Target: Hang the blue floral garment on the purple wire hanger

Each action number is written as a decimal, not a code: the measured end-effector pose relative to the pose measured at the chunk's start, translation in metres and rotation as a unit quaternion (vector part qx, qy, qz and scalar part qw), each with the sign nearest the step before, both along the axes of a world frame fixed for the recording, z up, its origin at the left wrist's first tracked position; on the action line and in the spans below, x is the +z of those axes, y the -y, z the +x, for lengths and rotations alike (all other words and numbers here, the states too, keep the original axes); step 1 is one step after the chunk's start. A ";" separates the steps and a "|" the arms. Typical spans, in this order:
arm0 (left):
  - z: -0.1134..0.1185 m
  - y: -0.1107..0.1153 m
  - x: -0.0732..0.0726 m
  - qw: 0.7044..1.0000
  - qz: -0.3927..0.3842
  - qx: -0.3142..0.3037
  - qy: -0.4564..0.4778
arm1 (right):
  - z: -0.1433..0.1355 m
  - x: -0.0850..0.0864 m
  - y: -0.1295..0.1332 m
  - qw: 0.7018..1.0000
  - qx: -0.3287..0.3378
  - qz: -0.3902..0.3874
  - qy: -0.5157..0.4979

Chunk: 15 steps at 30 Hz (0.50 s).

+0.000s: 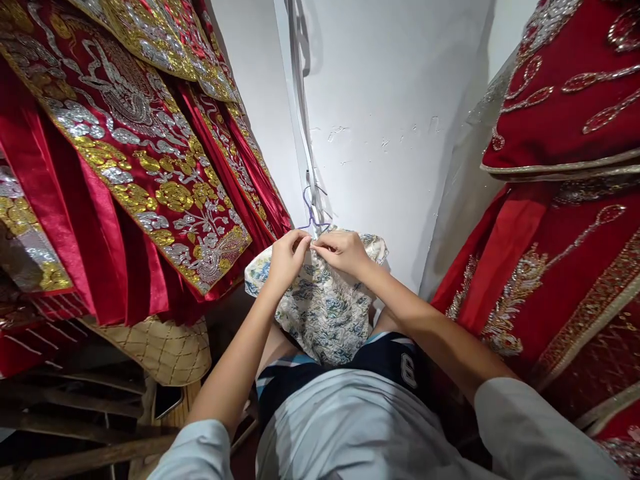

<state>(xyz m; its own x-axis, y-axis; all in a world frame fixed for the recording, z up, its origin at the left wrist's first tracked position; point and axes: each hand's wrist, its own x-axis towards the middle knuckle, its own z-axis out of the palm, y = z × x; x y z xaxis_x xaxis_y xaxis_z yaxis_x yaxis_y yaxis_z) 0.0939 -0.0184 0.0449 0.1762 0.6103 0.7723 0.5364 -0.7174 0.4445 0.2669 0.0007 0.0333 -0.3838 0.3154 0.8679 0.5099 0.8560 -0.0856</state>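
A cream garment (323, 320) with a blue and green floral pattern hangs in front of me, its lower part over my lap. Its collar area sits just below a thin purple hanger (311, 215). My left hand (289, 259) pinches the top middle of the garment between thumb and fingers. Close beside it, my right hand (345, 252) grips the same neckline edge, fingertips almost meeting the left ones. Whatever small fastening may lie between the fingertips is too small to make out.
Red costumes with gold and silver sequins (175, 193) hang at the left; more beaded red garments (565, 267) hang at the right. A white wall (380, 87) stands ahead, with a pale strip (299, 100) running down it. Wooden slats (75, 407) and a dark phone-like object (167, 400) are lower left.
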 end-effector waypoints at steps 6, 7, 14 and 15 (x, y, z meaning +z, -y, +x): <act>0.002 -0.010 0.000 0.993 0.007 0.019 0.118 | -0.009 -0.039 -0.023 0.998 0.003 0.001 0.068; -0.003 -0.011 0.002 0.988 0.017 0.026 0.152 | -0.010 -0.048 -0.023 0.996 0.017 -0.018 0.091; -0.092 -0.024 -0.028 0.912 -0.014 0.094 0.399 | -0.020 -0.100 0.030 0.918 0.185 -0.351 -0.032; -0.102 -0.024 -0.042 0.907 -0.043 0.085 0.411 | -0.023 -0.102 0.040 0.899 0.194 -0.386 -0.074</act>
